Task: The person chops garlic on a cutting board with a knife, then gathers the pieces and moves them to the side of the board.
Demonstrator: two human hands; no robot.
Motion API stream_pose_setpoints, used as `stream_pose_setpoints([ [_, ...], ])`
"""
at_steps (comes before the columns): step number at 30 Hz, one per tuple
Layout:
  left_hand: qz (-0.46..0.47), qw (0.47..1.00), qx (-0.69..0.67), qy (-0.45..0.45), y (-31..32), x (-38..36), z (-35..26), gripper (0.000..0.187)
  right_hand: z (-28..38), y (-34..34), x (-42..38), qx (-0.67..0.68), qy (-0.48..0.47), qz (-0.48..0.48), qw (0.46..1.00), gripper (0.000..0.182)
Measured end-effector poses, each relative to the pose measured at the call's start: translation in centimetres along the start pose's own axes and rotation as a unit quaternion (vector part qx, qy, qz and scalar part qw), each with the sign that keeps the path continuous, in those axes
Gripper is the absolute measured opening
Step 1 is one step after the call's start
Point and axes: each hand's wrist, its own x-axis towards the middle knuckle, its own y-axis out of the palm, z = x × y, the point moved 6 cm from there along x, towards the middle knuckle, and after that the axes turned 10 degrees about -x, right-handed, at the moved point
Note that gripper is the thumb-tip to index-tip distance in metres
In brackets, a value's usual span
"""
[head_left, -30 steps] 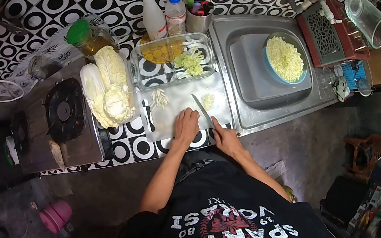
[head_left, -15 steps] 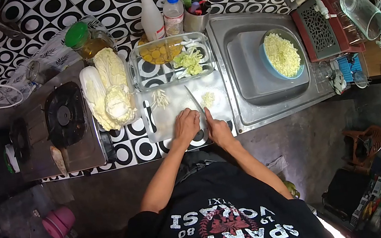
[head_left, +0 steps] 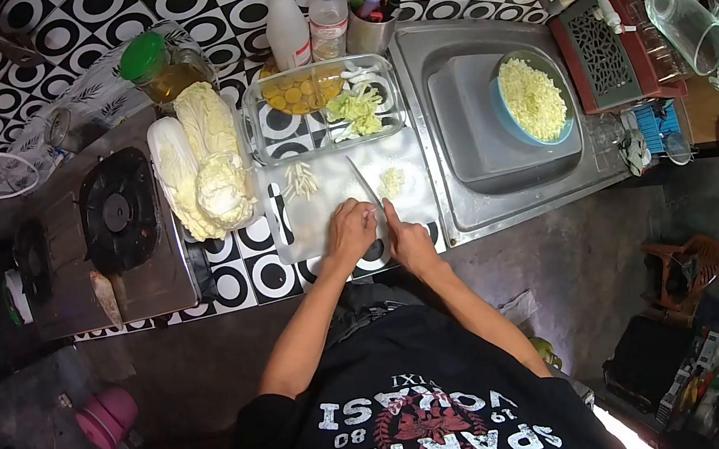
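Observation:
My right hand [head_left: 411, 240] grips a knife [head_left: 360, 174], its blade angled up and left across the translucent cutting board [head_left: 303, 229]. To the left of the blade, my left hand [head_left: 352, 230] has its fingers curled together against the board. A pale bit of cabbage shows at its fingertips; the rest is hidden under the fingers. Just right of the knife lies a small heap of chopped cabbage [head_left: 392, 182]. Several pale cabbage strips [head_left: 302, 180] rest at the board's upper left.
Behind the board stands a glass dish [head_left: 272, 153] with leafy pieces [head_left: 355, 111]. Napa cabbages [head_left: 210, 154] sit left, beside the stove [head_left: 65, 283]. A blue bowl [head_left: 505, 116] of chopped cabbage is in the sink [head_left: 463, 218] at right. Bottles [head_left: 286, 32] stand at the back.
The left fingers have shifted slightly at the blade. The knife and right hand stay almost in place; the whole view has moved a little.

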Motion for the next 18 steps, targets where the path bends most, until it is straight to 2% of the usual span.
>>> stream_pose_setpoints([
  [5, -0.038, 0.996, -0.052, -0.065, -0.9, -0.7, 0.7, 0.014, 0.7, -1.6, -1.0, 0.007, 0.004, 0.001, 1.0, 0.064],
  [8, -0.027, 0.999, -0.033, -0.033, -0.5, -0.8, 1.3, 0.013, 1.0, -1.0, -2.0, 0.017, 0.003, 0.003, 1.0, 0.062],
  [13, -0.014, 0.997, -0.043, -0.069, -0.4, -0.4, 1.2, 0.011, 0.9, 0.6, -1.3, 0.029, -0.01, -0.047, 0.998, 0.062],
  [18, -0.024, 0.998, -0.028, -0.055, -0.5, -0.2, 0.5, 0.012, 0.8, -0.7, 0.1, 0.009, 0.004, -0.02, 1.0, 0.061],
])
